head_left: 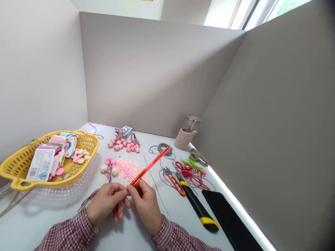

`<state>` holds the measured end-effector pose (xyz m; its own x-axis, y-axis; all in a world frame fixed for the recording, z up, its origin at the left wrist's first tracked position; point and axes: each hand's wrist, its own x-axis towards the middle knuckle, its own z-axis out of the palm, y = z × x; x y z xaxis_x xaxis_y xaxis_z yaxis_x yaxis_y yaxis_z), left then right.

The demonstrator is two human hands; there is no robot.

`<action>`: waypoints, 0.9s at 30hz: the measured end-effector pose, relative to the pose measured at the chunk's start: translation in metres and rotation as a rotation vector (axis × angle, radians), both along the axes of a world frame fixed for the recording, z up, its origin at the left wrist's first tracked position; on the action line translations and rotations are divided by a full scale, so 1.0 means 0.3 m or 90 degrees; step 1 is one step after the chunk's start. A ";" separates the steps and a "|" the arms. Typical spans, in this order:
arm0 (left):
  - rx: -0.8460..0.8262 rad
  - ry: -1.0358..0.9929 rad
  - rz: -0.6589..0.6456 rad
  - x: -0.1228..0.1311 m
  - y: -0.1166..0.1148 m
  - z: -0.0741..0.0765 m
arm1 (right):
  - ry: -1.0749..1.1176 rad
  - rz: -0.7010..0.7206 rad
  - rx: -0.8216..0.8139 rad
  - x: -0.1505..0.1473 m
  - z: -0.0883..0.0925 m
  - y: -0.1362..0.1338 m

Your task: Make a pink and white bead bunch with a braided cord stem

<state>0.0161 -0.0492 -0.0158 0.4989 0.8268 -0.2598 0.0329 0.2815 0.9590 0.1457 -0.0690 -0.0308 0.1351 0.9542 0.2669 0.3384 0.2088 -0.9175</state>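
A stiff-looking red ribbon with yellow stripes slants up and away to the right. My right hand pinches it near its lower end between thumb and fingers. Close beside, the thumb and forefinger of my left hand are pressed together at that same end, partly hiding it. Just beyond the hands lies a pile of pink and white shavings. A cluster of pink and cream beads on grey and red cord rests left of the pile. A long thin needle-like rod lies right of my right hand.
At left stands a yellow basket with small boxes and beads. More pink beads lie behind the shavings. To the right are orange snips, a black-yellow handled tool, red cord, a jar and a black slab. Grey partitions enclose the table.
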 end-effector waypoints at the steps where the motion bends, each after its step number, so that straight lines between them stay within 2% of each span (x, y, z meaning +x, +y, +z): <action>1: 0.001 -0.001 -0.001 0.000 0.001 -0.002 | -0.011 -0.002 0.005 0.000 0.000 -0.001; 5: 0.004 0.003 -0.003 0.002 0.005 -0.007 | -0.042 -0.009 0.045 0.003 0.001 -0.006; 10: -0.014 0.027 -0.011 0.006 -0.008 0.000 | 0.067 -0.026 0.022 0.029 0.024 0.006; 13: -0.013 0.070 -0.079 0.005 -0.023 0.016 | 0.148 -0.062 0.009 0.057 0.049 0.019; 15: 0.023 0.119 -0.117 -0.001 -0.027 0.030 | 0.173 -0.054 0.004 0.075 0.067 0.020; 16: 0.054 0.134 -0.105 -0.005 -0.025 0.037 | 0.175 -0.030 -0.006 0.081 0.074 0.017; 18: 0.117 0.117 -0.009 -0.015 -0.013 0.045 | 0.153 0.059 -0.051 0.086 0.084 0.006; 21: 0.140 0.007 0.127 -0.033 0.012 0.040 | 0.075 0.230 -0.143 0.075 0.084 -0.015; 24: 0.135 -0.047 0.205 -0.047 0.026 0.025 | 0.003 0.370 -0.205 0.058 0.072 -0.026; 27: 0.180 -0.006 0.247 -0.051 0.024 0.018 | -0.009 0.427 -0.230 0.043 0.063 -0.025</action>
